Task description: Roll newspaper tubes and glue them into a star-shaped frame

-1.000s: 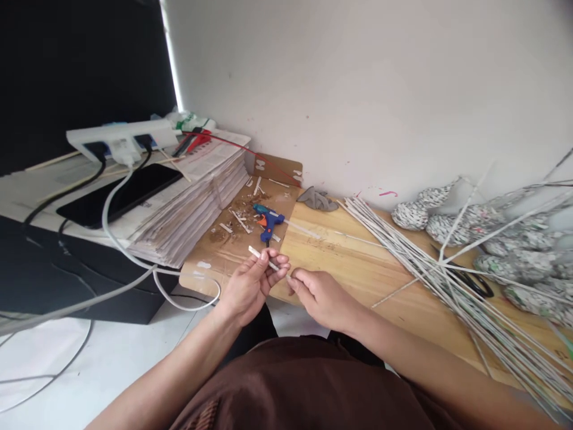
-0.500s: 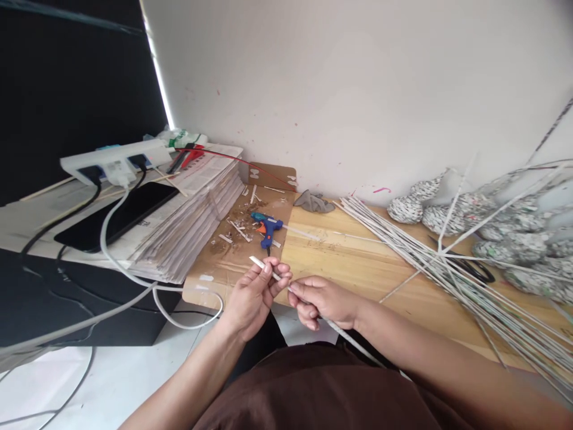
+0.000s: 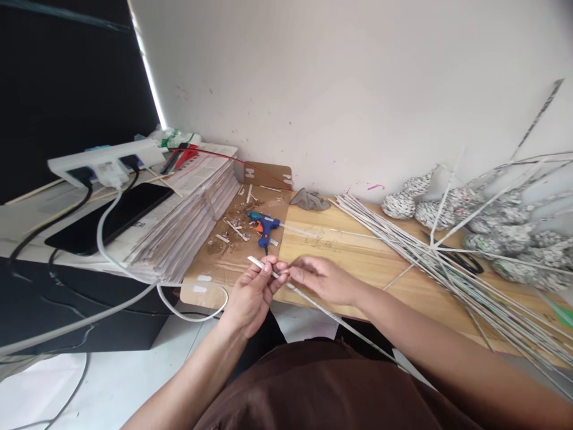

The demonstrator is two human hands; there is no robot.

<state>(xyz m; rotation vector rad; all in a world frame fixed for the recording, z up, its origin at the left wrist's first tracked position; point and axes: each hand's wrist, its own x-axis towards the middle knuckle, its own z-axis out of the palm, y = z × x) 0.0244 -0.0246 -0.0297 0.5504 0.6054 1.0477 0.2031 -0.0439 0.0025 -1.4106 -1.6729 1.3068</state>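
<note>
My left hand [image 3: 256,289] pinches a thin rolled-paper tube [image 3: 331,312] near its end; the flat white tip sticks out past the thumb. From the fingers the long tube slants down to the right, across my lap. My right hand [image 3: 326,279] is above the tube, its thumb and fingers drawn together against my left fingertips; what lies between them is hidden. Just beyond my hands, a blue hot glue gun [image 3: 266,230] rests on a cardboard sheet [image 3: 215,263] strewn with paper scraps.
Newspapers [image 3: 197,209] are stacked at left, bearing a phone [image 3: 111,218] and a power strip [image 3: 107,158] with cables. On the wooden table [image 3: 331,257] lie a bundle of paper tubes [image 3: 394,239], a grey cloth [image 3: 310,200], black-handled scissors [image 3: 465,261] and several woven paper gourds [image 3: 398,205].
My right hand has let the long tube slip from its grasp and moved up to my left fingertips. My left hand keeps its pinch. The view has shifted slightly.
</note>
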